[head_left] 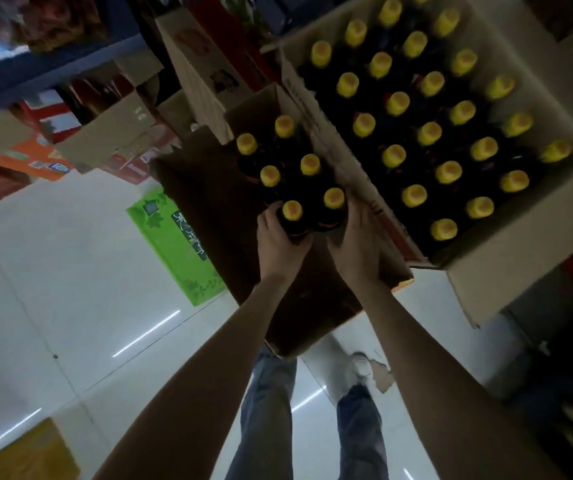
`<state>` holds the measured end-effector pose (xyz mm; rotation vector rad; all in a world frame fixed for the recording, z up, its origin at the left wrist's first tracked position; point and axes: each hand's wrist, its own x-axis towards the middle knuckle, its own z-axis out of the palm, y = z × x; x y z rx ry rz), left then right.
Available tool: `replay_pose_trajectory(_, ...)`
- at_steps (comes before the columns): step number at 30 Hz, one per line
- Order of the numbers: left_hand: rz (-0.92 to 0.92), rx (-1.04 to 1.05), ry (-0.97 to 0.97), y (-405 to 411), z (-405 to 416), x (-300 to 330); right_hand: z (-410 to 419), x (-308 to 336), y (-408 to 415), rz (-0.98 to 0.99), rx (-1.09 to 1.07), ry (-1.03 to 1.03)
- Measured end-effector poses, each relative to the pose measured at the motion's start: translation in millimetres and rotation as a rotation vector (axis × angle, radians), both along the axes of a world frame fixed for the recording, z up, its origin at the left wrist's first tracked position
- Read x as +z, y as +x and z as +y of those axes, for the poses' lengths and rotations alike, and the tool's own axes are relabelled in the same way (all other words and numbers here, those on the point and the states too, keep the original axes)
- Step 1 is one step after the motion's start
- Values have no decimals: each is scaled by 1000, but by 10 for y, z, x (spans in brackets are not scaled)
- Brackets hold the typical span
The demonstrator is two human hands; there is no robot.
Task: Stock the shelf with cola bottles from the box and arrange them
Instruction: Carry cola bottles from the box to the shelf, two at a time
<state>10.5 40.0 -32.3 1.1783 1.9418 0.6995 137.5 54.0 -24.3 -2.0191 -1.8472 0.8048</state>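
Only unreadable white writing marks the green box (177,237).

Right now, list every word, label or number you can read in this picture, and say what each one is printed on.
None reads clearly.
Green flat pack on the floor: white characters on a dark panel, too blurred to quote.
Brown cardboard box flap between the two boxes: a printed line, too small to read.
Tall brown carton behind: red mark and dark picture, unreadable.
Orange package on the shelf: blurred label.
Yellow-capped dark bottles: labels hidden.
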Motion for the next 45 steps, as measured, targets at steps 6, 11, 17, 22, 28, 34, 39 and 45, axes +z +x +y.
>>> replay_pose_trajectory(6,81,119,58,108,170,-298,109,-286,-248,-78,-135,37)
replay_pose_trajectory(11,53,129,83,46,152,-297,117,-291,-239,72,-184,33)
replay_pose_trajectory(17,87,-143,251,-247,-98,269,-289,282,-259,167,-331,149)
replay_pose_trajectory(22,-92,-295,413,-293,-419,1156,-792,1104,-52,412,-460,334)
replay_pose_trajectory(28,-388,-566,376,-5,-844,1832,-1719,1799,416,609,-603,374)
replay_pose_trajectory(34,-548,-808,252,683,-1603,2145,-3064,1975,865,693,-895,386)
replay_pose_trajectory(39,-519,-1010,275,1270,-2568,2308,-4537,2031,1151,687,-1147,483)
replay_pose_trajectory(45,-567,-1107,191,1915,-4015,2417,-6361,2208,1403,676,-1311,533)
